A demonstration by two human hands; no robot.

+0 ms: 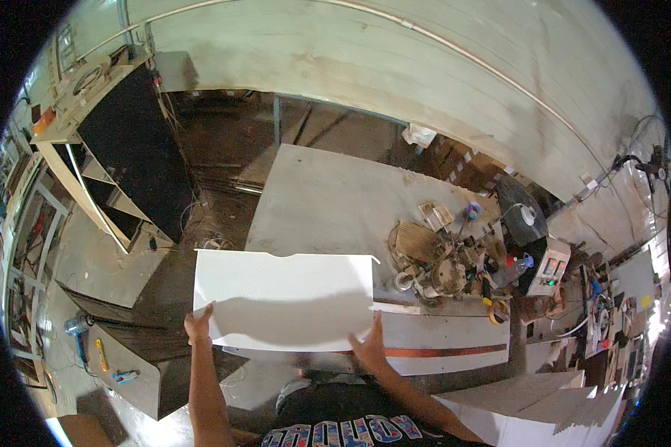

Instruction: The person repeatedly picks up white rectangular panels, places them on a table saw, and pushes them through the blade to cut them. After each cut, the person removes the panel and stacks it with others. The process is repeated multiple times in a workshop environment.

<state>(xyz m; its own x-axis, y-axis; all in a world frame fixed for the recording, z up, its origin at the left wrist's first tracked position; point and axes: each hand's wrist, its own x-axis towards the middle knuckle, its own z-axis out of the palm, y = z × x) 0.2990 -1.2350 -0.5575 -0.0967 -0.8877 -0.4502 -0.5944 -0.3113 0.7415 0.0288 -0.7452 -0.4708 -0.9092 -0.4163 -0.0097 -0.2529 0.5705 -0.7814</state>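
A white rectangular panel is held up in front of me, with a shallow notch in its far edge and small lips at its far corners. My left hand grips the panel's left edge, thumb on its face. At the lower right corner, my right hand grips the panel, its thumb over the face and its fingers along the right edge. Behind the panel stands a grey-topped workbench; a long board with a reddish-brown strip lies along its near side.
A dusty machine sits on the bench's right part, near a tape roll, a plastic bottle and a control box. To my left, a side table holds a heat gun and cutters. White sheets are stacked lower right.
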